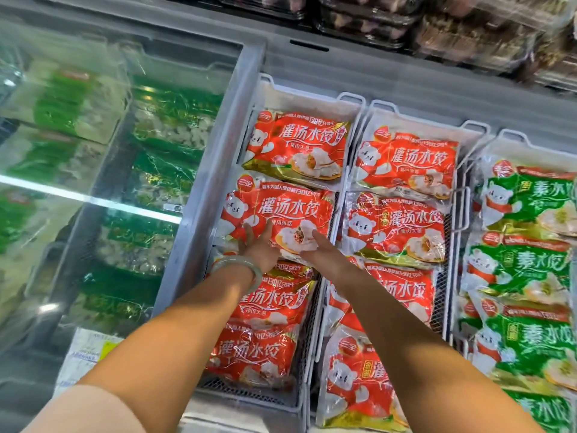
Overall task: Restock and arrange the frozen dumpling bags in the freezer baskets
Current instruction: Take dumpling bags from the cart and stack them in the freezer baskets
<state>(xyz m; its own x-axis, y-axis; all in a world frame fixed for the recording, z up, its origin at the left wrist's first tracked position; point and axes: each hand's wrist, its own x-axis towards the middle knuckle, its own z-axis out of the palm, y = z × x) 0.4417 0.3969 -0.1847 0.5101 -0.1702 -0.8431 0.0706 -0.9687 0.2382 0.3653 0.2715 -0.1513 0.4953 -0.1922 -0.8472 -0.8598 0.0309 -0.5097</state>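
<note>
Supermarket chest freezer: its right part is open onto three white wire baskets, and its left part is under a glass lid [93, 126]. Left grip [257, 245] lies on the near left corner of a red bag [281, 210], fingers straight and spread flat on the film. A pale bangle [237, 267] sits on that wrist. Right grip [320, 248] meets the same bag at its near right edge with one finger laid on top. I cannot tell whether the other fingers curl under the bag.

This bag sits in the middle of the left basket [309, 323], tilted a little. Its far edge meets another red bag at the far end, and its near edge rides over the bags closer in, which lie stacked and askew. Just right, the middle basket [449, 235] shows four more red bags from far to near, the nearest one slanting. Farther right, the right basket [505, 135] is packed with green bags [524, 207]. More green packs show through the lid at left.

By the look of it, restocking is well on, as all three baskets appear full or nearly so. The bag in hand seems at the point of being seated. What likely remains is squaring it in line and tidying the crooked near bags. No supply carton shows, so how many bags wait is unknown.
</note>
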